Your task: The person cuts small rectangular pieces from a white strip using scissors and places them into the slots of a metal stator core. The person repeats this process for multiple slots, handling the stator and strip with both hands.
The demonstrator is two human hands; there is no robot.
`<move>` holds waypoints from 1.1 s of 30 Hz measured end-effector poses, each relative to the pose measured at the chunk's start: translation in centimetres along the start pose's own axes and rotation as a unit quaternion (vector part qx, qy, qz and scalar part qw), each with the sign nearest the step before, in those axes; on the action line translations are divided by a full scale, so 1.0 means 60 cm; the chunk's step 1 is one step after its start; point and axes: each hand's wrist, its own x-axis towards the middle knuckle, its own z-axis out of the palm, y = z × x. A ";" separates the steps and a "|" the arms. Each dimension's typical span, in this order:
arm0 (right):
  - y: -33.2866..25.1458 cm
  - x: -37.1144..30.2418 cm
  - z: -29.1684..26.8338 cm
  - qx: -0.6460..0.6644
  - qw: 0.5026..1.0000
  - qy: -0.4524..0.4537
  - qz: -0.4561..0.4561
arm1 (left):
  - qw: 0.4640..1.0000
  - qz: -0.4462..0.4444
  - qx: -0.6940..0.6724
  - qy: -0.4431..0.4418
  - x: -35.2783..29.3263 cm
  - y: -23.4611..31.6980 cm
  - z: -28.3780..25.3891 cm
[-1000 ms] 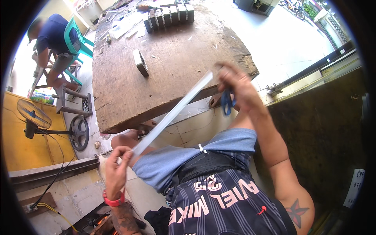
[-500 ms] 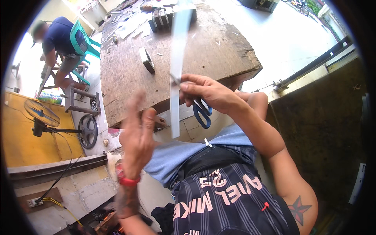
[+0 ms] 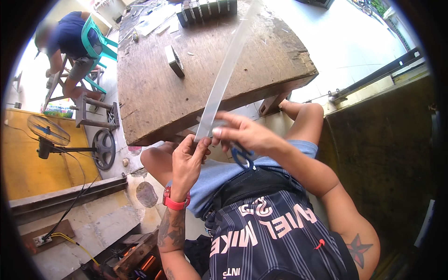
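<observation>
A long, translucent whitish strip [image 3: 226, 70] slants from my hands up over the table's near edge to the far side. My left hand [image 3: 187, 161], with a red watch on its wrist, pinches the strip's lower end between thumb and fingers. Close beside it, my right hand [image 3: 247, 133] has its fingers closed round a pair of scissors with blue handles [image 3: 241, 157], which hang below the palm. The fingertips of that hand are at the strip's lower part; the scissor blades are mostly hidden.
A worn wooden table [image 3: 154, 93] stands before me. On it are a small dark block [image 3: 174, 61] with a pale side and a row of dark blocks [image 3: 207, 11]. At the left, a person [image 3: 70, 37] sits on a green chair [image 3: 95, 42], near a fan [image 3: 49, 133].
My left hand has moved right and up from beside the strip and taken its lower end. The strip now tilts to the right; my right hand, with the scissors, is lower.
</observation>
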 end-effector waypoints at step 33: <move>0.079 -0.021 -0.007 0.019 0.999 0.007 0.040 | 0.983 0.108 -0.110 0.098 -0.019 -0.105 0.043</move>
